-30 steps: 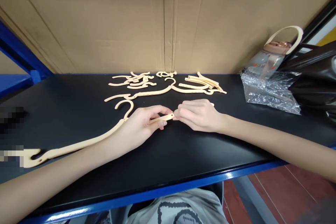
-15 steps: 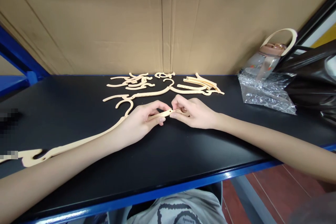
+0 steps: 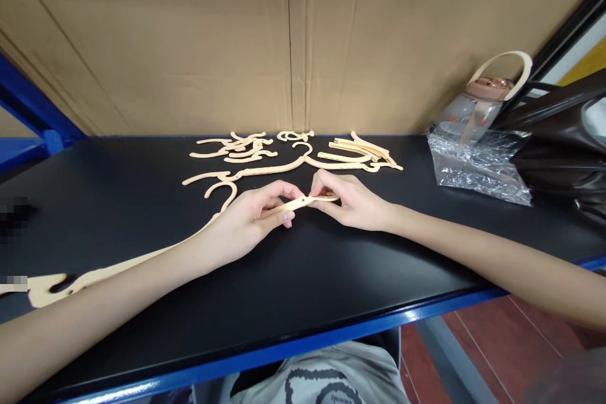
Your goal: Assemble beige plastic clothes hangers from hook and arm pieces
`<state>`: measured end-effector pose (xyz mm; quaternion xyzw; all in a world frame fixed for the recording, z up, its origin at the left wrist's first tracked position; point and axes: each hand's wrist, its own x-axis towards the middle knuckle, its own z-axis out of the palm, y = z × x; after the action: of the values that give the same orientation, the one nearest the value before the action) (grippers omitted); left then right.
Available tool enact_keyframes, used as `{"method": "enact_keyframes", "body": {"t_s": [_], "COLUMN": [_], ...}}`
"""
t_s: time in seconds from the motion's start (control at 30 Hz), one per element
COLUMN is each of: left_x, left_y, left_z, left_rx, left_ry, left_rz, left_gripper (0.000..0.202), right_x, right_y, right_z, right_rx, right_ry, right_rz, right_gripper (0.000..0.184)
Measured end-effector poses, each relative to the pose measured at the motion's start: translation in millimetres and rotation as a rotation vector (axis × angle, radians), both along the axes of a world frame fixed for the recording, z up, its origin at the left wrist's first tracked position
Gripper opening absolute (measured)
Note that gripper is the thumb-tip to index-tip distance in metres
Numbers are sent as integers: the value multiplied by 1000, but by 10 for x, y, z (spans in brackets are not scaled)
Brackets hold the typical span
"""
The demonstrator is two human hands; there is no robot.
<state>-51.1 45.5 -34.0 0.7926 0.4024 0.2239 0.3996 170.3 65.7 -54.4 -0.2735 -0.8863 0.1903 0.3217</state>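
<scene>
My left hand (image 3: 246, 218) is closed on the right end of a long, thin, cream-coloured hanger piece (image 3: 142, 259), whose hook (image 3: 222, 188) curls up just beyond my wrist. My right hand (image 3: 353, 202) meets it from the right and pinches a second thin cream piece (image 3: 324, 198) against that end. The two pieces touch between my fingertips at the middle of the black tabletop (image 3: 293, 278).
Several loose cream hanger parts (image 3: 293, 151) lie at the back against a cardboard wall (image 3: 284, 38). At the right stand a crinkled clear plastic bag (image 3: 476, 167), a bottle with a cream loop handle (image 3: 487, 104) and a black bag (image 3: 563, 145). The table has a blue front edge (image 3: 331, 338).
My right hand's fingers have shifted and uncurled a little, so the second thin piece now shows at the joint. The left hand stays closed on the long piece.
</scene>
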Motion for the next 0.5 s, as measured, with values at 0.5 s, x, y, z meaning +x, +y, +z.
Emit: {"method": "enact_keyframes", "body": {"t_s": [0.5], "left_x": [-27], "left_y": [6], "left_z": [-40], "left_rx": [-12], "left_ry": [-19], "left_rz": [-23], "left_gripper": [17], "right_x": [-4], "right_y": [53], "right_z": [34], "right_rx": [-500], "right_ry": [242], "right_rz": [155], "right_gripper": [16]}}
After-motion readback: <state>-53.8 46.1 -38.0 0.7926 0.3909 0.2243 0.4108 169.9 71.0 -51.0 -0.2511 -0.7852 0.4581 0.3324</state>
